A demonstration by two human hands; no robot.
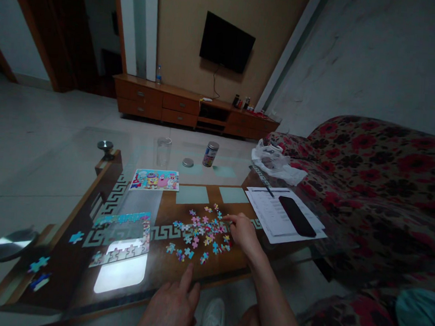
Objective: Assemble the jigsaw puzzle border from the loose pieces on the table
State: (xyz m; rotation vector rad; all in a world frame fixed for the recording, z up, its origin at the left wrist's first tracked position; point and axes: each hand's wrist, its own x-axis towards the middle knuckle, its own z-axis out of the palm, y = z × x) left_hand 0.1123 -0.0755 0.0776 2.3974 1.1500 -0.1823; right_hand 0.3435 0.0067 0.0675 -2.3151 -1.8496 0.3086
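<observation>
A loose spread of jigsaw puzzle pieces [201, 229] lies on the glass-topped coffee table. My right hand [243, 229] is at the right edge of this spread, index finger stretched out beside the outermost pieces and the other fingers bent. Whether that fingertip touches a piece I cannot tell. At the near table edge, my left hand [174, 304] points its index finger towards the closest pieces, with nothing visible in it. To the left, a partly joined puzzle border [147, 232] surrounds an unfilled middle. The cartoon reference picture [155, 180] lies flat behind it.
Behind the pieces stand a clear jar [163, 152], a round lid [188, 163] and a printed can [210, 154]. Papers [269, 219] carry a pen and a black phone [296, 216] on the right, near a plastic bag [277, 162]. A few pieces [39, 265] lie far left. A flowered sofa [368, 193] borders the right.
</observation>
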